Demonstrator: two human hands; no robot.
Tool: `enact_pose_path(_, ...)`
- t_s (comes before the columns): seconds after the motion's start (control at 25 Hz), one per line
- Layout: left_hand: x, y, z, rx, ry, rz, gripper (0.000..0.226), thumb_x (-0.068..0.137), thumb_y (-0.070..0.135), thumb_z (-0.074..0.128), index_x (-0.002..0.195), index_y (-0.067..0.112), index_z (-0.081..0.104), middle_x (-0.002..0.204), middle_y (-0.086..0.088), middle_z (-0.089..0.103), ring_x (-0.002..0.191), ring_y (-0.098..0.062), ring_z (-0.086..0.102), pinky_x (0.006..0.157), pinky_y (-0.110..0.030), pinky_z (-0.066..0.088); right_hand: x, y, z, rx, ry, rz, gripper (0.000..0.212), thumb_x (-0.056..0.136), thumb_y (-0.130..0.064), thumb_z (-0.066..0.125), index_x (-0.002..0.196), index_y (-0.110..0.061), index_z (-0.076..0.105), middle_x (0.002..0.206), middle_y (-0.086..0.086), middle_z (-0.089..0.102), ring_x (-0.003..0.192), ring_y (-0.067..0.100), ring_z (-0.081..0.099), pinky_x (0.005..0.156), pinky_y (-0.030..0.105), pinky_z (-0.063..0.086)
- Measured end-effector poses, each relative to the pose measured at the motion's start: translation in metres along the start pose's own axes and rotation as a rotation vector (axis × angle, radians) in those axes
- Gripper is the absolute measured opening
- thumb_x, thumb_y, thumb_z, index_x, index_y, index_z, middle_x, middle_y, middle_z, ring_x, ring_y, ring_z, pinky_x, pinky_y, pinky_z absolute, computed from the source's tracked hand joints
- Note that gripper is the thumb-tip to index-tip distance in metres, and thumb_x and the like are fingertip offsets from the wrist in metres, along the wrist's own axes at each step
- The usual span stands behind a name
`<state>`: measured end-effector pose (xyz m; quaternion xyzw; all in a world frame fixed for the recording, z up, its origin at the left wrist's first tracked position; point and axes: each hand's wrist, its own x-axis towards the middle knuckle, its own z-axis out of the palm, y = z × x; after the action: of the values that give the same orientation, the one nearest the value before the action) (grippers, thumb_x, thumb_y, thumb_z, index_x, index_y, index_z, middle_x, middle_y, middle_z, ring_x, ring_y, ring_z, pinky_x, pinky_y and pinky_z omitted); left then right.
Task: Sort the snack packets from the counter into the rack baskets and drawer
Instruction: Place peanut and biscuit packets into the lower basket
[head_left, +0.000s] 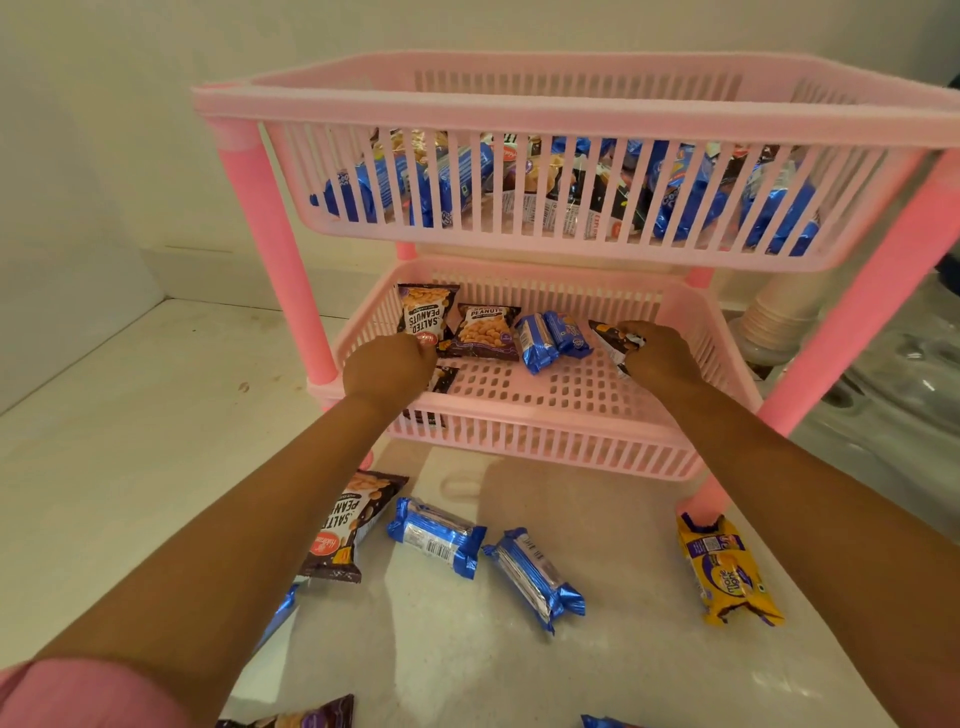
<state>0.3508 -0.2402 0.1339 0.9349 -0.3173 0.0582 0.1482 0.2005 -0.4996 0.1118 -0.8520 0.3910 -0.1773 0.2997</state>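
Note:
A pink two-tier rack stands on the counter. Its upper basket (519, 111) holds several blue and dark packets. In the lower basket (545, 441) lie two salted peanut packets (485, 332) and two blue biscuit packets (550, 338). My left hand (387, 371) reaches into the lower basket and is closed on a dark peanut packet (441, 382) at its left front. My right hand (660, 356) is closed on a dark snack packet (615, 343) at the basket's right. On the counter lie a peanut packet (345, 525), two blue biscuit packets (436, 535) and a yellow biscuit packet (727, 569).
More packets poke in at the bottom edge (296, 719) and beside my left forearm (280, 608). A white ribbed pipe (774, 317) and a steel sink (893, 374) lie right of the rack. The wall corner closes the left side.

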Motion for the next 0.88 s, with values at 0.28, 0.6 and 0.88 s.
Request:
enact_pose_path(0.28,0.007,-0.004,0.005,-0.017,-0.126,0.099,0.036,0.099,0.027,0.027,0.074,0.008,0.046,0.084,-0.022,0.064,0.075,-0.034,0.058,0.065,-0.033,0.040,0.027,-0.005,-0.002,0.011,0.134,-0.030,0.045,0.086,-0.009,0.059,0.131,-0.015,0.052,0.137,0.014,0.052,0.122,0.036,0.050,0.103,0.041,0.042)
enact_pose_path(0.6,0.023,0.006,-0.004,-0.054,-0.716,0.001,0.049,0.099,0.035,0.033,0.143,0.015,0.029,0.149,-0.011,0.034,0.136,-0.028,0.034,0.110,-0.038,0.025,0.037,0.005,0.017,-0.491,-0.395,0.095,0.072,0.095,-0.054,0.027,0.150,-0.018,-0.002,0.159,0.007,-0.010,0.147,0.029,-0.005,0.118,0.052,0.002)
enact_pose_path(0.88,0.007,0.000,-0.004,-0.069,-0.196,0.051,0.056,0.093,0.051,0.033,0.143,0.026,0.028,0.131,-0.011,0.057,0.114,-0.032,0.056,0.088,-0.042,0.050,-0.061,-0.054,-0.017,0.088,-0.129,-0.178,0.076,0.090,-0.038,0.055,0.149,-0.028,0.008,0.159,0.004,0.008,0.146,0.024,0.012,0.119,0.046,0.017)
